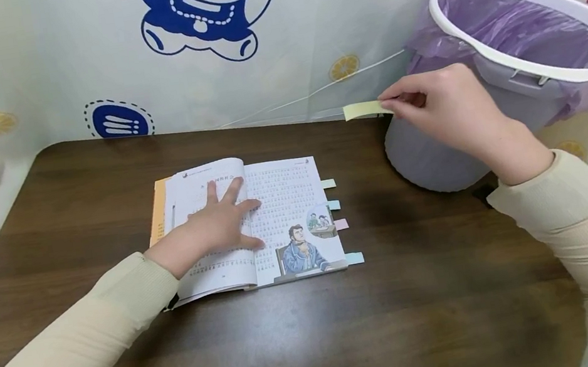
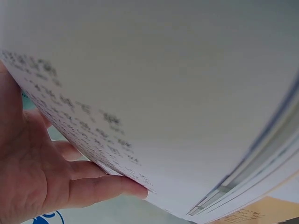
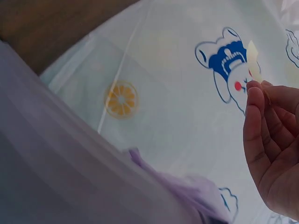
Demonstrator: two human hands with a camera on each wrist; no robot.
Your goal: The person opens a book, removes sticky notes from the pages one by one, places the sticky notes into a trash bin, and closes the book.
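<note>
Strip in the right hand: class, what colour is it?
The strip is pale yellow; it shows best in the head view.

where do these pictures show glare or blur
Head view: pale glare on the table in front of the open book; left wrist view: the page is shaded grey, its print blurred; right wrist view: the bin's side is dim and soft, while the strip in the right hand looks washed out, nearly white.
</note>
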